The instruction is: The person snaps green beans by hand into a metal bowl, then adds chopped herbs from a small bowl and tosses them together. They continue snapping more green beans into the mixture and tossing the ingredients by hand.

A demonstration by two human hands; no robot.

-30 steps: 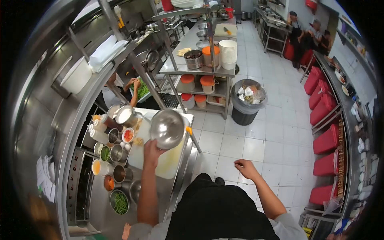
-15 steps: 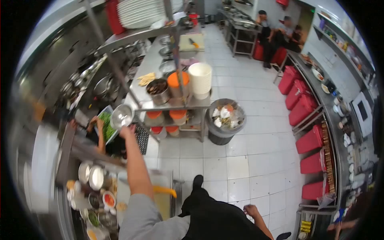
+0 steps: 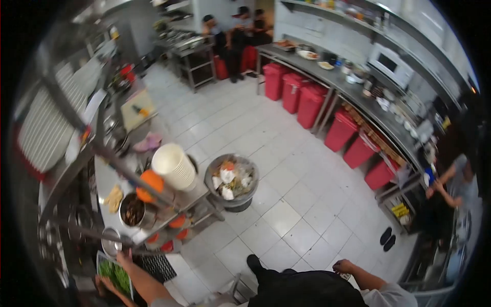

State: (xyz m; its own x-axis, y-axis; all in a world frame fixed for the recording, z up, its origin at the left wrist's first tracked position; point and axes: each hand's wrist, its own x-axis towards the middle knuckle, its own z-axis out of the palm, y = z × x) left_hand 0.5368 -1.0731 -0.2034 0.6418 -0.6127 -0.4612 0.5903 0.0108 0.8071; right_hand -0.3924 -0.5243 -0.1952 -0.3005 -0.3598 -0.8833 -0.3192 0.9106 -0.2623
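My left hand (image 3: 124, 257) grips the rim of a shiny metal bowl (image 3: 111, 242), held out at the lower left beside the steel counter. Just below the bowl is a white tray of green vegetables (image 3: 115, 276). Another person's hand (image 3: 106, 284) reaches over that tray. At my right side, away from the counters, hangs my right hand (image 3: 343, 266) with its fingers curled. A small pale patterned patch shows under it, and I cannot make out whether the hand holds it.
On the steel counter (image 3: 109, 176) stand a pot of dark food (image 3: 134, 211), an orange-lidded container (image 3: 150, 185) and stacked white tubs (image 3: 174, 166). A full waste bin (image 3: 231, 202) stands on the tiled floor. Red bins (image 3: 340, 130) line the right counter; several people are around.
My view has swung to the right, so the counter and bowl appear further left. My left hand still holds the bowl, now lower in view beside the counter.
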